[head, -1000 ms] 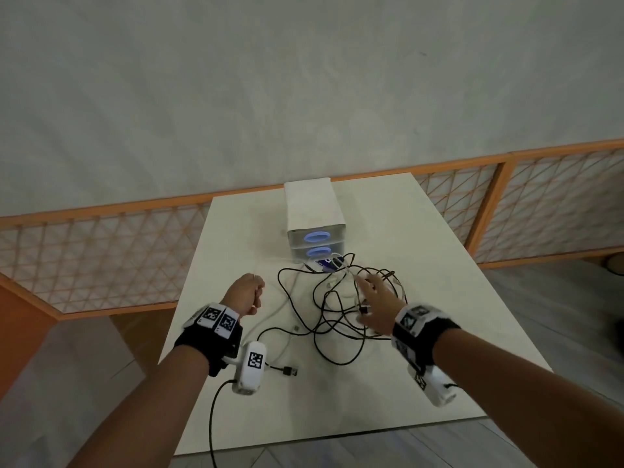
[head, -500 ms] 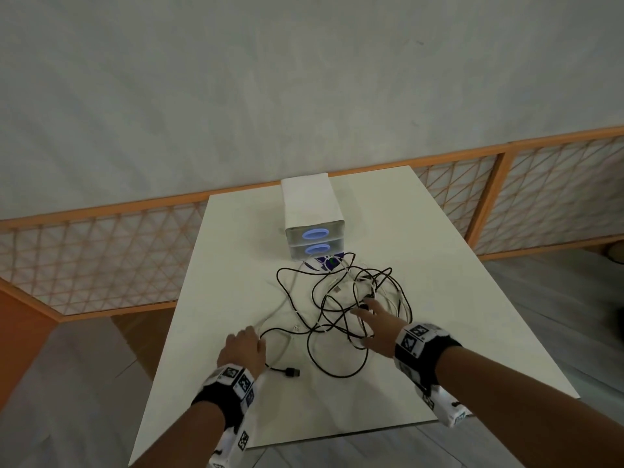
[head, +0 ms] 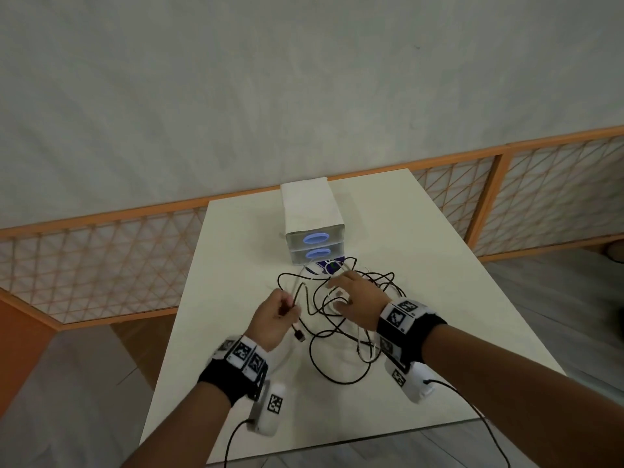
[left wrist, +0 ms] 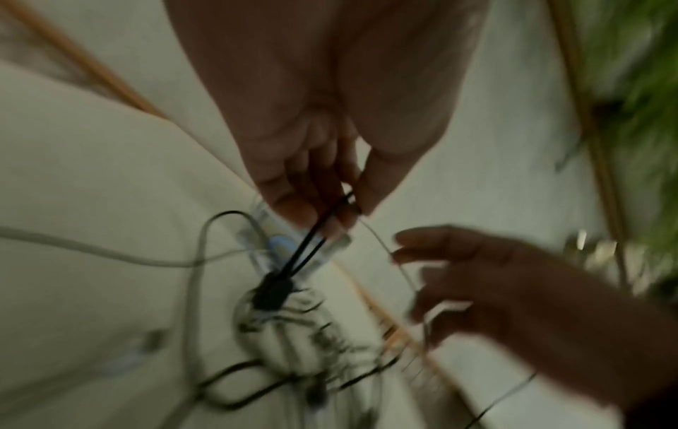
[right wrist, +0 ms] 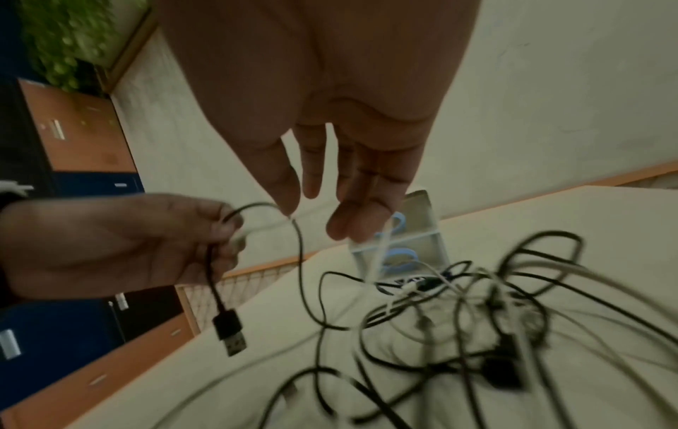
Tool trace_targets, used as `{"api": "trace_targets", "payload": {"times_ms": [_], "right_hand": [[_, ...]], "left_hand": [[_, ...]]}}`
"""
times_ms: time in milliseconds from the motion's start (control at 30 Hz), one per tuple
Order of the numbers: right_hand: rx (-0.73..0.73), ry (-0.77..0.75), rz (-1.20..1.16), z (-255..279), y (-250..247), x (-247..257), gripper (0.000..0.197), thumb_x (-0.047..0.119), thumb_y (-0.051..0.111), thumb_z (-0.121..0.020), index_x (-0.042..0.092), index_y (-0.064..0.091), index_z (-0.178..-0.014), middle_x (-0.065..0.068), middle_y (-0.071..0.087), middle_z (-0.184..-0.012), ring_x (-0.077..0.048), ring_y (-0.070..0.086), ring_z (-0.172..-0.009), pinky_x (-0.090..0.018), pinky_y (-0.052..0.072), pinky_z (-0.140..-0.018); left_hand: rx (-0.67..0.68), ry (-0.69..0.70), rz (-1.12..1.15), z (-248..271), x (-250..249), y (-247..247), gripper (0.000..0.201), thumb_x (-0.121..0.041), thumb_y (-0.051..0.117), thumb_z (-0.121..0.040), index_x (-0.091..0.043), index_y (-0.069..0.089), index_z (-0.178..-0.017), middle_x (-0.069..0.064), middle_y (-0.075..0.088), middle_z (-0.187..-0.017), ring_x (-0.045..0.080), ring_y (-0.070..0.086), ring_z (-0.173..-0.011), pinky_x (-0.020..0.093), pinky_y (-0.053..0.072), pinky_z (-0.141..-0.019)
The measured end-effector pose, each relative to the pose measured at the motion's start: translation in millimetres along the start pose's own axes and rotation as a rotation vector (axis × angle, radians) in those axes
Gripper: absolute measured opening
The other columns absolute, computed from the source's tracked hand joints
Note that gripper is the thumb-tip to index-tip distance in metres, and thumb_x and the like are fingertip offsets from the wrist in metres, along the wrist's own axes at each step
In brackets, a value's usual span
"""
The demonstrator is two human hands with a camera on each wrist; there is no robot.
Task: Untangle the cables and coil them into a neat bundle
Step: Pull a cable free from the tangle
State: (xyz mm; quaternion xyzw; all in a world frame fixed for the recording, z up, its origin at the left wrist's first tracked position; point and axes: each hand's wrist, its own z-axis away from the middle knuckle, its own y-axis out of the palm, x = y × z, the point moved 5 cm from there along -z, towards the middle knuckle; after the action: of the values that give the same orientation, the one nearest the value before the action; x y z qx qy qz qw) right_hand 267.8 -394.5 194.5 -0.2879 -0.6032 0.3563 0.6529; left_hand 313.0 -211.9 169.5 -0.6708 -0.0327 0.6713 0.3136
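The left hand (head: 271, 320) pinches a black USB cable (right wrist: 299, 261) just above its plug (right wrist: 230, 331), lifted off the white table (head: 439, 298). The right hand (head: 358, 304), fingers spread and relaxed, hovers over the tangle of black and white cables (head: 341, 319) lying before a small drawer box (head: 312, 228).

Left wrist view too smeared for me to separate strands in the cable tangle (left wrist: 293, 328). Right hand (head: 358, 304) covers the tangle's middle in head view; I can't tell whether its fingers grip any strand. Forearms cut off at frame bottom.
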Motion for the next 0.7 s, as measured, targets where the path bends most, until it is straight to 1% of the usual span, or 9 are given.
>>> {"api": "trace_targets", "payload": {"times_ms": [100, 200, 267, 300, 367, 433, 533, 633, 700], "right_hand": [[0.011, -0.041, -0.033, -9.2, -0.2, 21.5, 0.037, 0.027, 0.055, -0.089, 0.02, 0.05, -0.126, 0.0, 0.052, -0.13, -0.019, 0.057, -0.094, -0.029, 0.045, -0.087], [0.006, -0.055, -0.075, -11.5, -1.7, 33.9, 0.015, 0.026, 0.047, -0.094, 0.017, 0.058, -0.1, -0.007, 0.068, -0.1, -0.016, 0.055, -0.079, -0.024, 0.04, -0.071], [-0.101, -0.008, -0.164, -12.1, -7.2, 29.9, 0.014, 0.031, 0.053, -0.092, 0.018, 0.052, -0.095, 0.0, 0.061, -0.079, -0.018, 0.053, -0.071, -0.025, 0.04, -0.063], [-0.182, 0.012, -0.209, -12.2, -11.6, 26.6, 0.019, 0.033, 0.057, -0.089, 0.018, 0.046, -0.093, 0.004, 0.054, -0.076, -0.017, 0.05, -0.07, -0.024, 0.038, -0.061], [-0.232, 0.051, -0.292, -19.0, -11.1, 18.8, 0.034, 0.032, 0.067, -0.083, 0.021, 0.037, -0.096, 0.007, 0.047, -0.087, -0.014, 0.048, -0.077, -0.024, 0.041, -0.07], [-0.139, 0.046, -0.549, -25.4, -2.0, 21.2, 0.039, 0.022, 0.071, -0.081, 0.021, 0.037, -0.1, 0.007, 0.05, -0.091, -0.008, 0.052, -0.08, -0.028, 0.043, -0.08], [-0.035, 0.029, -0.842, -28.8, 2.9, 32.3, 0.024, -0.001, 0.061, -0.086, 0.02, 0.048, -0.086, 0.007, 0.059, -0.067, 0.006, 0.057, -0.058, -0.017, 0.044, -0.069], [0.057, 0.102, -0.742, -23.4, -1.5, 31.0, 0.026, 0.007, 0.05, -0.093, 0.016, 0.057, -0.07, 0.003, 0.051, -0.05, -0.002, 0.051, -0.039, -0.016, 0.041, -0.047], [0.138, 0.209, -0.619, -19.3, -4.3, 22.2, 0.028, 0.01, 0.047, -0.092, 0.013, 0.057, -0.066, 0.0, 0.045, -0.042, -0.006, 0.044, -0.029, -0.018, 0.036, -0.038]], "left_hand": [[0.173, 0.027, 0.3, -3.8, -37.2, 0.5, 0.024, 0.008, 0.055, -0.088, -0.008, 0.04, -0.078, 0.012, 0.052, -0.069, 0.013, 0.06, -0.049, 0.02, 0.043, -0.052], [0.231, -0.009, 0.475, -3.1, -52.6, -1.5, 0.017, 0.004, 0.054, -0.089, -0.008, 0.043, -0.084, 0.009, 0.058, -0.066, 0.014, 0.045, -0.048, 0.021, 0.031, -0.049], [0.231, -0.108, 0.608, -2.7, -50.8, -2.6, 0.015, 0.003, 0.051, -0.085, -0.008, 0.042, -0.088, 0.004, 0.054, -0.061, 0.015, 0.037, -0.05, 0.021, 0.027, -0.048], [0.233, -0.158, 0.665, -1.7, -49.3, -2.6, 0.017, 0.0, 0.05, -0.078, -0.009, 0.041, -0.09, 0.003, 0.049, -0.058, 0.014, 0.034, -0.048, 0.022, 0.025, -0.047], [0.25, -0.232, 0.743, 0.6, -48.2, -1.7, 0.019, -0.004, 0.043, -0.071, -0.01, 0.041, -0.089, 0.002, 0.038, -0.055, 0.013, 0.026, -0.042, 0.023, 0.023, -0.046], [0.297, -0.279, 0.812, 4.2, -51.0, 0.6, 0.018, -0.003, 0.036, -0.072, -0.013, 0.043, -0.086, 0.0, 0.032, -0.052, 0.01, 0.021, -0.038, 0.022, 0.023, -0.043], [0.355, -0.299, 0.888, 5.7, -57.6, 3.0, 0.02, -0.005, 0.033, -0.067, -0.014, 0.044, -0.081, -0.005, 0.032, -0.046, 0.006, 0.021, -0.032, 0.024, 0.01, -0.046], [0.286, -0.347, 0.834, -4.6, -47.6, 0.9, 0.013, -0.008, 0.037, -0.079, -0.015, 0.047, -0.078, -0.007, 0.027, -0.045, 0.008, 0.022, -0.033, 0.024, 0.014, -0.045], [0.189, -0.396, 0.76, -13.7, -29.8, -0.7, 0.019, -0.015, 0.043, -0.09, -0.019, 0.041, -0.072, -0.008, 0.029, -0.045, 0.009, 0.03, -0.035, 0.022, 0.019, -0.043]]}}
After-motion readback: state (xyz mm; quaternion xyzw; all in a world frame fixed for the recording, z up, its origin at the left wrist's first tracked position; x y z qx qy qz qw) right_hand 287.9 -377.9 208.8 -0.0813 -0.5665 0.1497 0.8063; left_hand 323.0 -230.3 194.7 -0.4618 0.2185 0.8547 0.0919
